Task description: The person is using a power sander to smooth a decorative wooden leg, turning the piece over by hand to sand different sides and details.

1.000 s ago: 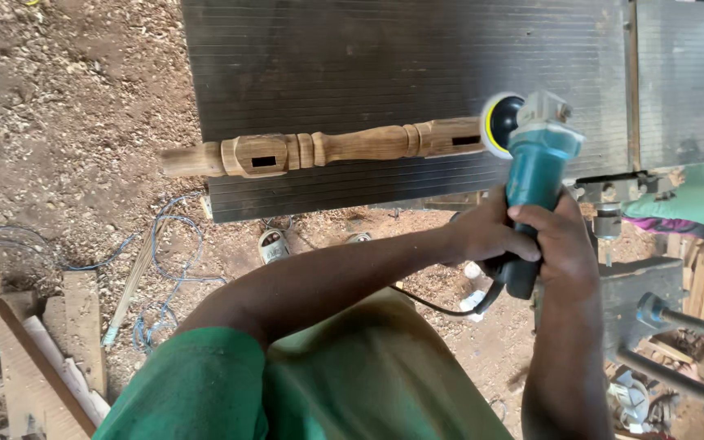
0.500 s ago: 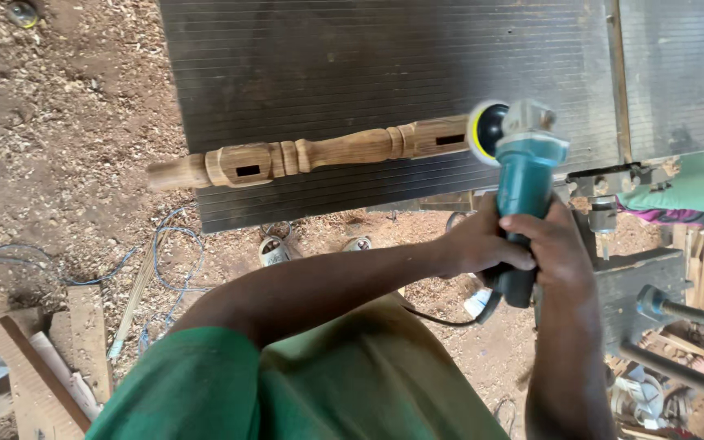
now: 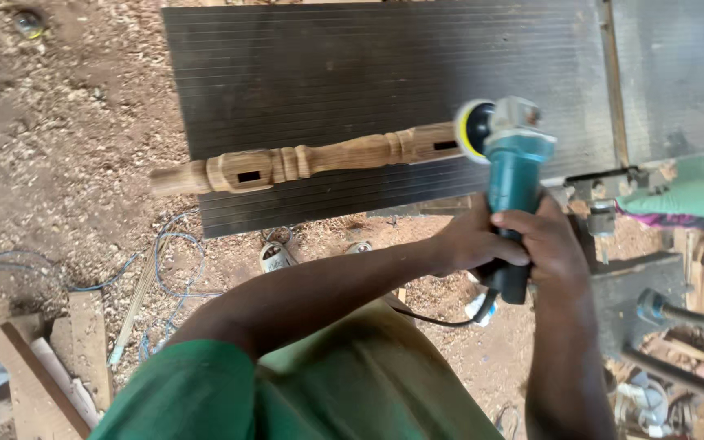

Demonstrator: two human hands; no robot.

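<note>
Both hands are wrapped tight round the same tool: the left hand (image 3: pixel 470 244) closes its grip on the near side of the handle, the right hand (image 3: pixel 549 248) clamps over the top, fingers curled down across the dark butt end of the angle grinder (image 3: pixel 508 191). That grinder has a teal plastic body, smooth and cylindrical, a grey metal gear head, and a round sanding disc (image 3: pixel 473 130) with a yellow rim, set on edge and pressed against the right end of the turned wooden leg (image 3: pixel 311 159). A black power cord (image 3: pixel 442 320) loops out from the bottom of the handle. The leg lies lengthwise across the near part of the desk (image 3: pixel 368 73), pale brown, grainy, lathe-turned with beads and rings, two squared blocks each cut with a dark rectangular mortise, and its tapered left end poking out past the desk's edge. The desk top is a dark, finely ribbed board, matt and dusty. Below it the ground (image 3: pixel 50 147) is thick with sawdust and shavings, rough and crumbly. A tangle of blue cable (image 3: pixel 174 269) sprawls there, beside offcuts of plank (image 3: pixel 50 367) at the lower left. On the right, metal machine parts (image 3: pixel 678 326) and a green cloth (image 3: pixel 694 187) crowd in close behind the right forearm, and the green sleeves fill the bottom of the view.
</note>
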